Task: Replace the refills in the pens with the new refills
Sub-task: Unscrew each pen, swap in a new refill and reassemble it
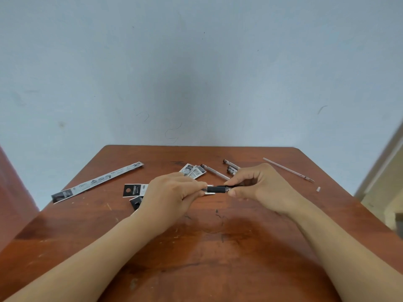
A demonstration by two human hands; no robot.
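Both hands, left hand [172, 192] and right hand [259, 186], pinch the black rubber-sleeved clear plastic pen [216, 189]; careless twisting could drop small parts.

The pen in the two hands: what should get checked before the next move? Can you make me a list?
1. Both hands grip the pen: ok. Left hand pinches one end, right hand the other.
2. Pen clear of the table: cannot tell.
3. New refill inside the pen: cannot tell, fingers hide it.
4. Loose refill safe on the table: ok, far right, away from the edge.
5. Other pens within reach: ok, just behind the right hand.
6. Long wrapper out of the way: ok, far left.
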